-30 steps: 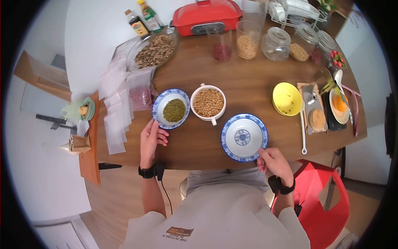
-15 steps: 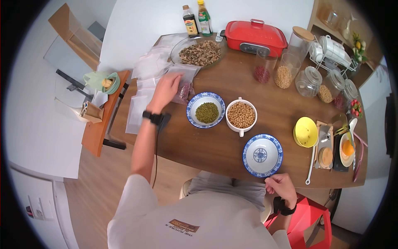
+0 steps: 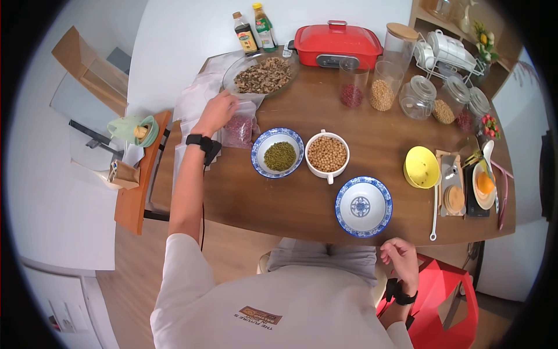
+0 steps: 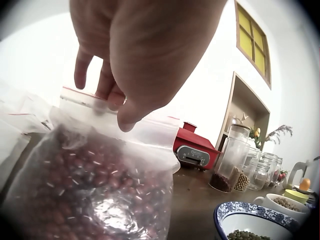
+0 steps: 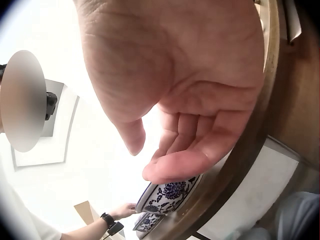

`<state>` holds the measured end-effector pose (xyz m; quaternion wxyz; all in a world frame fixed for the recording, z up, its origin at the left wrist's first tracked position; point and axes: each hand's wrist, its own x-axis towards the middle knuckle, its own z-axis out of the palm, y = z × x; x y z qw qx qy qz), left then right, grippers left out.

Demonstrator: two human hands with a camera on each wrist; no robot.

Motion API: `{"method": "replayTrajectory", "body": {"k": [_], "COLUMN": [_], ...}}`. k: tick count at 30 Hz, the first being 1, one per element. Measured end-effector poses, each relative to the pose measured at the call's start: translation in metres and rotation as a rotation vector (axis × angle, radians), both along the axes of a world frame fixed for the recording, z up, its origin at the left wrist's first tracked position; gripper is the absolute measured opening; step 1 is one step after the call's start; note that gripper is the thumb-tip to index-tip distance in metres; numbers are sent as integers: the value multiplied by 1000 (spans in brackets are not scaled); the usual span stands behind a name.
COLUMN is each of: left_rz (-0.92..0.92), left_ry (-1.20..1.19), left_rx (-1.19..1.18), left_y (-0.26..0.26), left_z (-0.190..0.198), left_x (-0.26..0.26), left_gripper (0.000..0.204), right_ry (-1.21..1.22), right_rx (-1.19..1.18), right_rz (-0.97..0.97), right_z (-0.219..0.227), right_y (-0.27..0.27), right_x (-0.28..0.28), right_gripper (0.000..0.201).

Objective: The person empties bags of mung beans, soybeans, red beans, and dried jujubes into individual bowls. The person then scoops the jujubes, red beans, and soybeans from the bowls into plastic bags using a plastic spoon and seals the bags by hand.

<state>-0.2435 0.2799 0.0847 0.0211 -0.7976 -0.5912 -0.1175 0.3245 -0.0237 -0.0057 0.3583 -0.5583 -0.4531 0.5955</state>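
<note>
A clear zip bag of dark red beans [image 3: 238,131] lies at the table's left side; the left hand [image 3: 217,113] is at its top edge. In the left wrist view the thumb and fingers of that hand [image 4: 145,55] pinch the bag's top strip, with the beans [image 4: 100,190] below. The right hand [image 3: 402,260] hangs at the table's front edge, loosely curled and holding nothing, just below an empty blue-rimmed bowl [image 3: 364,207]. Left of that bowl stand a white two-handled cup of chickpeas [image 3: 327,155] and a blue-rimmed bowl of green beans [image 3: 279,157].
Empty zip bags [image 3: 195,102] and a glass dish of dried pieces [image 3: 263,75] lie at the back left. A red cooker [image 3: 337,46] and several jars [image 3: 417,98] line the back. A yellow bowl [image 3: 421,167] and a white spoon [image 3: 435,212] are at the right.
The left hand has left the green-bean bowl and moved up and left to the bag of red beans. The right hand has let go of the empty bowl's rim and moved slightly away.
</note>
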Motion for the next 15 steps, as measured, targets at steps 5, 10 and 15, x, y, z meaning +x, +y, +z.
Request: {"method": "replayTrajectory", "body": {"k": [5,10,15], "left_rz": [-3,85,80], "left_ry": [-61,-67,-86], "left_rx": [175,117,222], "left_y": [-37,-98,-155], "left_z": [7,35,50], "left_x": [-10,-6,5], "left_gripper": [17,20,18], "right_ry": [-4,25,46], "right_rx": [4,55,111], "right_rz": [-2,68,256], "right_z": [16,35,44], "right_y": [-1,1,7], "right_x": [-4,-19,-38], "right_gripper": [15,13,13]}}
